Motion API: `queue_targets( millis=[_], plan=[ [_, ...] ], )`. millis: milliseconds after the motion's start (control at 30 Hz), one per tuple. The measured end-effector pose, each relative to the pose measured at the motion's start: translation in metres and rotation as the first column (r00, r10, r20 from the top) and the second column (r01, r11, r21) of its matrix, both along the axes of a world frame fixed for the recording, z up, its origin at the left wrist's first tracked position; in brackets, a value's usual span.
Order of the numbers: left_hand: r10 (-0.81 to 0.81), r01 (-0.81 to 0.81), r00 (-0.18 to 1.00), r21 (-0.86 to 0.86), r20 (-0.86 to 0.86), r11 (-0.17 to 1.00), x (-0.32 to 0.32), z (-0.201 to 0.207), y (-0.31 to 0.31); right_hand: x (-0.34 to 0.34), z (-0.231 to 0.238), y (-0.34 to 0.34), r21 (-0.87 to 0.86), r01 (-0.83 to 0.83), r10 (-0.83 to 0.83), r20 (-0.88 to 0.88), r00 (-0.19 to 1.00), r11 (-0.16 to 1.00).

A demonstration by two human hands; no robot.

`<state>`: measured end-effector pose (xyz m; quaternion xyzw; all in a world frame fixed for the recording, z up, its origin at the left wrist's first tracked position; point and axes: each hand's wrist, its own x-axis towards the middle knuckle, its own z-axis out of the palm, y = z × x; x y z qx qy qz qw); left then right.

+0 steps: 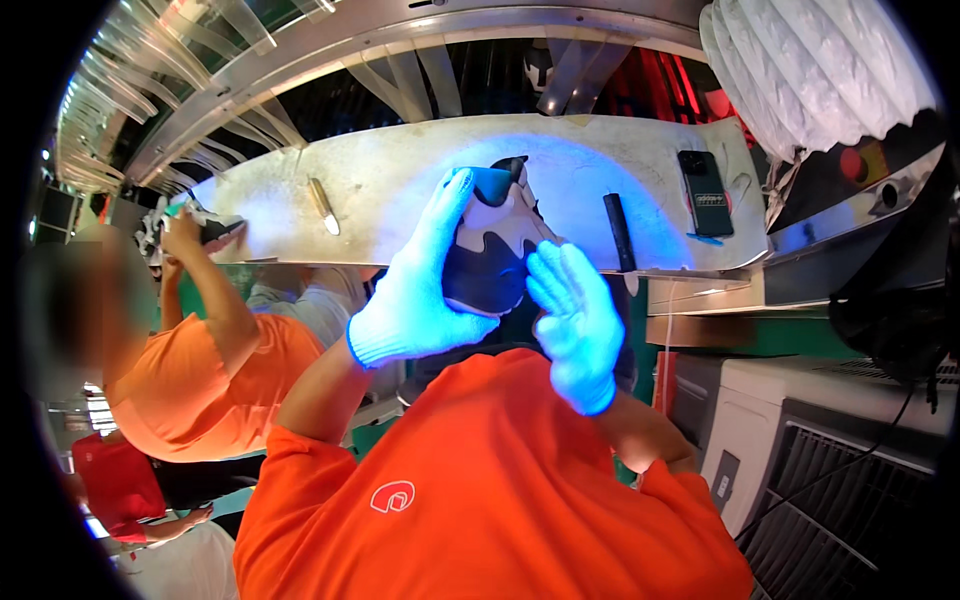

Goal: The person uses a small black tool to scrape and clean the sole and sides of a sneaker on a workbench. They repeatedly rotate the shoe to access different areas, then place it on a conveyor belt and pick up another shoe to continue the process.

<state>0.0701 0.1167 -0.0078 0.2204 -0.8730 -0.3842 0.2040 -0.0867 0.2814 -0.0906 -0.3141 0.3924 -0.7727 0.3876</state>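
A dark and pale sneaker is held up at the near edge of the workbench, under blue light. My left hand, in a knitted work glove, grips it from the left. The thumb is at the sneaker's near end, and the fingers reach along its left side toward a teal patch at the far end. My right hand, gloved too, has its fingers stretched out flat. Their tips lie at the sneaker's right side and seem to touch it. Much of the sneaker's left side is hidden by my left hand.
On the pale bench lie a knife with a tan handle, a black stick-like tool and a dark phone. A white ribbed duct hangs at upper right. To the left, a co-worker in orange handles another shoe.
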Motion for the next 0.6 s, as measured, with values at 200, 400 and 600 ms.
queue_targets(
  millis=[200,400,600],
  plan=[
    [0.005,-0.007,0.995,0.02,0.097,1.0,0.009,0.009,-0.006,-0.135,-0.089,-0.071,-0.07,0.82,-0.123,-0.992,0.0,0.568],
    [-0.047,0.041,0.986,0.037,0.162,0.998,0.013,0.012,-0.019,-0.138,-0.101,-0.075,0.392,0.649,0.284,-0.92,0.27,0.652],
    [-0.042,0.024,0.959,0.066,0.28,0.998,0.012,0.018,-0.031,-0.115,-0.029,-0.086,0.123,-0.084,0.048,0.274,0.961,0.989]
  ],
)
